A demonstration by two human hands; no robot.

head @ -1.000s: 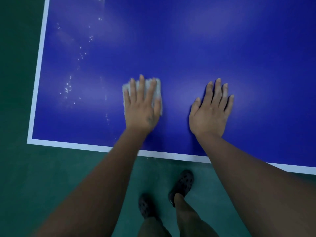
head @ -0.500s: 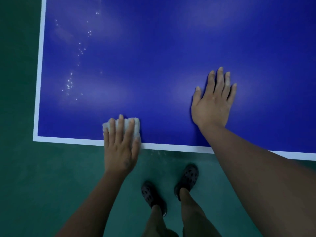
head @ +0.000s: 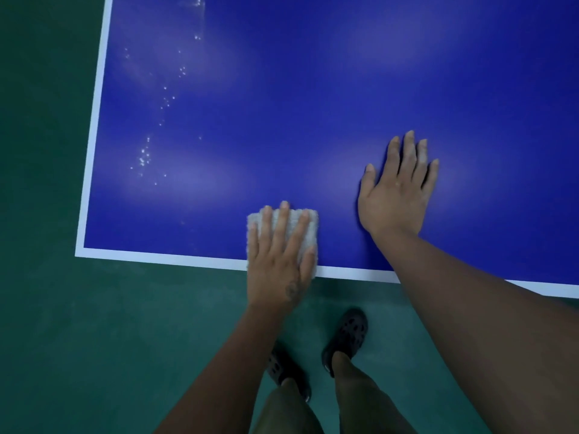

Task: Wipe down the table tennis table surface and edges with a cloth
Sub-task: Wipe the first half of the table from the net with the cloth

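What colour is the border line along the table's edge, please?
White, on the blue table tennis table; the border line shows in the head view.

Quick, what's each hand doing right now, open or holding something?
Left hand: open, straight fingers pressing the pale fluffy cloth onto the blue table tennis table.
Right hand: open, flat on the table, holding nothing.

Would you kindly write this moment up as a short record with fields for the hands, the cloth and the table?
table tennis table: blue top, near left corner in view
left hand: flat, fingers straight, pressing the cloth down
right hand: flat on the table top, holding nothing
cloth: pale, folded, at the near edge, reaching the white border line
droplets: scattered along the left side, apart from the cloth
floor: green; dark shoes below the edge
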